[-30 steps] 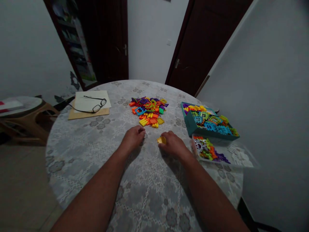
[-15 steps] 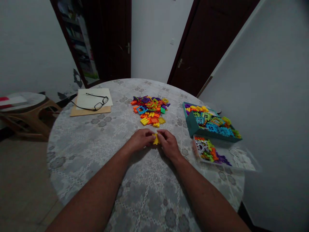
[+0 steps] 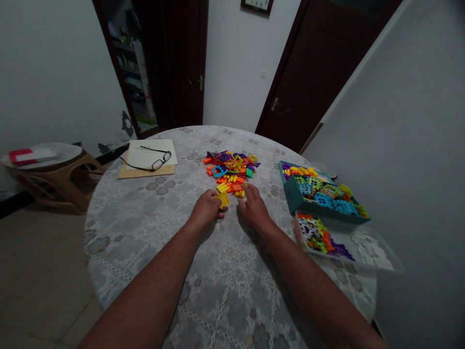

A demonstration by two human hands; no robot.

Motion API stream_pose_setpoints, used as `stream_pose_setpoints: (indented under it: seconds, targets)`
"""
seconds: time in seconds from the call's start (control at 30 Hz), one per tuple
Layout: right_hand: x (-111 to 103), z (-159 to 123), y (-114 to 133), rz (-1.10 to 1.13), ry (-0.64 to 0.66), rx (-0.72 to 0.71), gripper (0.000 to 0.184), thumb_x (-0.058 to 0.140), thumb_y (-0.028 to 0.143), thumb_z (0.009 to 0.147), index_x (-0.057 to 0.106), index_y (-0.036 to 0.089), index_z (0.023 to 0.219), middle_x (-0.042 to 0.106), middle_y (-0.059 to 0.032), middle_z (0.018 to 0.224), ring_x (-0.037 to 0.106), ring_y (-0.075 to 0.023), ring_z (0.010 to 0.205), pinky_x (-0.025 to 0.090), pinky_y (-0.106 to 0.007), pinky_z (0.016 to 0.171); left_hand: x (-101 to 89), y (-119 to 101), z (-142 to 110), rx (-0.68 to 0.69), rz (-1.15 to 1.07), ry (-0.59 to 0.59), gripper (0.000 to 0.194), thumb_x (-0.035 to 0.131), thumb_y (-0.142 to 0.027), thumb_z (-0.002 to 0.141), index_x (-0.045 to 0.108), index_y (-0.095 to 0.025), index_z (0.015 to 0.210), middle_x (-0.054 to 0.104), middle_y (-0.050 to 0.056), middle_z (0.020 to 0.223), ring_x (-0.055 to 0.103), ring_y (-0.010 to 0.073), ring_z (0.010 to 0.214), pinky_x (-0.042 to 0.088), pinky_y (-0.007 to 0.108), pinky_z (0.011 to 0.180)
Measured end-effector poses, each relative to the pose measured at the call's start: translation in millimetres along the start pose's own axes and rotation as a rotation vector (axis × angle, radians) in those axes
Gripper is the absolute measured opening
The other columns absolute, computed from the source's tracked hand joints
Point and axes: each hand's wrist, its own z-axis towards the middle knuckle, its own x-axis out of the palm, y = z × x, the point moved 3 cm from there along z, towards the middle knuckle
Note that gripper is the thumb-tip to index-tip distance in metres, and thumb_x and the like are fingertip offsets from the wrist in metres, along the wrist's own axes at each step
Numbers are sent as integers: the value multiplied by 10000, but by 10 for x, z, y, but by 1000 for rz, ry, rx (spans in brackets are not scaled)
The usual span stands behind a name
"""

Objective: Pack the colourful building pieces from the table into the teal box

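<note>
My left hand (image 3: pixel 206 210) rests on the round table (image 3: pixel 145 232) with its fingers closed on a yellow toothed plastic piece (image 3: pixel 222 199). My right hand (image 3: pixel 253 208) lies just to the right of it, fingers reaching forward to the near edge of a pile of coloured building pieces (image 3: pixel 230 170). Its fingertips touch a small yellow piece (image 3: pixel 239 194) at the pile's front. Whether they grip it is not visible.
A teal box (image 3: pixel 295 196) full of coloured pieces stands at the right, with a clear lid (image 3: pixel 363 247) holding more pieces in front of it. Glasses (image 3: pixel 157 160) lie on papers (image 3: pixel 145 162) at the back left. A low side table (image 3: pixel 54 169) stands beyond the table's left edge.
Both hands first came together around the yellow piece. It passed from my right hand to my left. My right hand then reached forward to the pile's edge.
</note>
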Motion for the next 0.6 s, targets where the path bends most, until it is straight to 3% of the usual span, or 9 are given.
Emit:
stream_pose_setpoints:
  seconds: [0.07,0.17,0.3,0.47,0.6]
  targets:
    - [71,148,-5,-120,82,13,562,607,277,1003,582,196,1559,478,-204,1653,600,-336,1411,579,-466,1104,6,12,7,-8,-13,3,299,602,-78,827,624,-188,1104,734,83,959,777,201,750,610,278,605]
    - [158,257,8,-256,195,46,487,611,333,1038,618,237,1515,567,-172,1577,660,-321,1307,596,-433,1031,16,3,-3,-24,-11,21,329,593,-47,806,664,-166,1104,735,89,950,767,194,750,626,288,636]
    - [161,174,21,-314,164,90,359,572,301,1061,665,249,1404,682,-141,1387,674,-285,1211,574,-384,986,15,-28,-19,-46,-22,45,341,607,-40,779,699,-146,1090,753,108,967,771,198,775,636,290,662]
    - [38,-71,1,-234,156,-3,303,608,222,990,709,195,1275,709,-163,1254,648,-295,1188,541,-407,1041,24,-36,-39,-41,-2,100,406,621,-64,781,714,-138,1169,773,139,1038,772,206,781,628,280,640]
    - [-102,-230,-38,12,116,-45,235,641,265,969,739,203,1173,755,-132,1179,681,-291,1146,545,-444,1063,61,9,-71,-47,43,183,442,634,-101,785,702,-141,1220,778,156,1056,786,228,799,621,273,615]
